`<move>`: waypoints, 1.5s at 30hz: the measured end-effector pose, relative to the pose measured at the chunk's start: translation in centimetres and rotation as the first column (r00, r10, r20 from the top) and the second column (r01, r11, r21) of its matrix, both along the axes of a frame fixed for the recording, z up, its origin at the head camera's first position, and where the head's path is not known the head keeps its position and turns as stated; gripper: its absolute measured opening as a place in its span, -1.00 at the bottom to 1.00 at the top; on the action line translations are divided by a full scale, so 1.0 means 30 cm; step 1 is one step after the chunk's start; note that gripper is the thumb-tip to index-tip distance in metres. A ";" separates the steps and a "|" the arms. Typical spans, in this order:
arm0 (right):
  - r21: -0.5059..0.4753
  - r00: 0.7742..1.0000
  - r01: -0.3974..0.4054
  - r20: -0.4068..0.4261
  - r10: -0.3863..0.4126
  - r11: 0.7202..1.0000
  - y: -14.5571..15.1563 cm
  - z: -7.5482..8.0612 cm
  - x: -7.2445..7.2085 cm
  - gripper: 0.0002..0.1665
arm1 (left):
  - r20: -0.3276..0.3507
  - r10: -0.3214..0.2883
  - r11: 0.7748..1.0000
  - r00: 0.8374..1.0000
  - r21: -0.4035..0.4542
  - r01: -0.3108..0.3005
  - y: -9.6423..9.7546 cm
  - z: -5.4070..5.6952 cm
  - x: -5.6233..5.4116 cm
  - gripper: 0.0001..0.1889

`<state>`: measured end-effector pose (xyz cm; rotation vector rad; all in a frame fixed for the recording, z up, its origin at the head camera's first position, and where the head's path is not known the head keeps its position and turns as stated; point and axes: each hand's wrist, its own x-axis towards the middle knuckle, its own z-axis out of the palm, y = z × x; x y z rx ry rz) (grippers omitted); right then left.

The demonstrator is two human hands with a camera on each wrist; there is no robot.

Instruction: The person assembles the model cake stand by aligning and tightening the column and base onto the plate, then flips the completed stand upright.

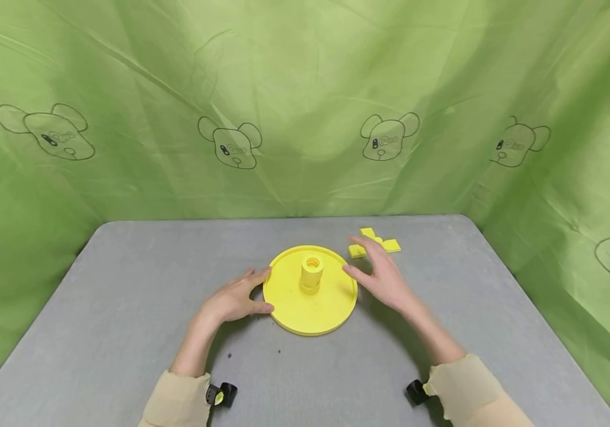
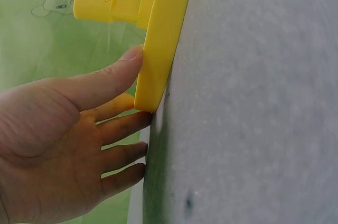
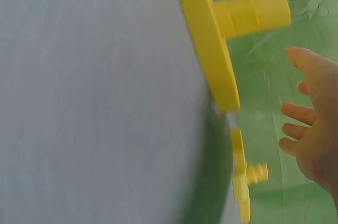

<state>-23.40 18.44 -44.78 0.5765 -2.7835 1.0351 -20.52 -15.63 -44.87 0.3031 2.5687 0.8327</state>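
A round yellow plate (image 1: 288,308) with a raised rim lies flat on the table, a hollow yellow post (image 1: 312,273) standing upright at its centre. My left hand (image 1: 235,298) touches the plate's left edge, thumb and fingers spread along the rim; in the left wrist view the thumb tip is at the rim's upper side. Past the right edge, my right hand (image 1: 385,279) is held above the table with fingers extended, and nothing is in it. Beyond that hand lies a three-armed yellow piece (image 1: 390,245), partly hidden by the fingers. A short peg (image 3: 257,173) sticks up from it.
The grey table (image 1: 139,284) has rounded far corners. Green cloth (image 1: 305,65) printed with bear outlines hangs behind it and along both sides. Small dark specks (image 1: 229,356) mark the tabletop near the left hand.
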 end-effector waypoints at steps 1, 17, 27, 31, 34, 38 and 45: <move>0.023 1.000 0.008 -0.010 -0.008 1.000 0.018 0.000 -0.006 -0.17 | -0.001 -0.002 1.000 1.000 -0.003 0.002 0.002 0.000 0.000 -0.06; 0.265 0.998 0.023 -0.062 -0.007 0.964 0.217 -0.064 -0.088 0.11 | 0.000 -0.007 1.000 1.000 -0.008 0.007 0.014 -0.002 -0.002 -0.06; 0.343 0.998 0.043 0.022 -0.054 0.938 0.272 -0.096 -0.131 0.19 | -0.009 -0.006 1.000 1.000 -0.003 0.006 0.009 0.003 0.006 -0.06; 0.362 0.997 0.041 0.052 -0.064 0.931 0.288 -0.101 -0.142 0.22 | -0.014 -0.003 1.000 1.000 0.001 0.003 0.006 0.001 0.009 -0.06; 0.377 0.994 0.041 0.078 -0.076 0.925 0.297 -0.105 -0.148 0.25 | -0.018 0.000 1.000 1.000 0.003 0.000 0.003 -0.002 0.010 -0.06; 0.392 0.989 0.040 0.114 -0.091 0.919 0.304 -0.110 -0.153 0.30 | -0.020 0.003 1.000 1.000 0.005 -0.003 -0.001 -0.004 0.011 -0.06; 0.394 0.984 0.048 0.137 -0.110 0.918 0.300 -0.110 -0.153 0.32 | -0.022 0.001 1.000 1.000 0.007 -0.001 -0.006 -0.007 0.010 -0.06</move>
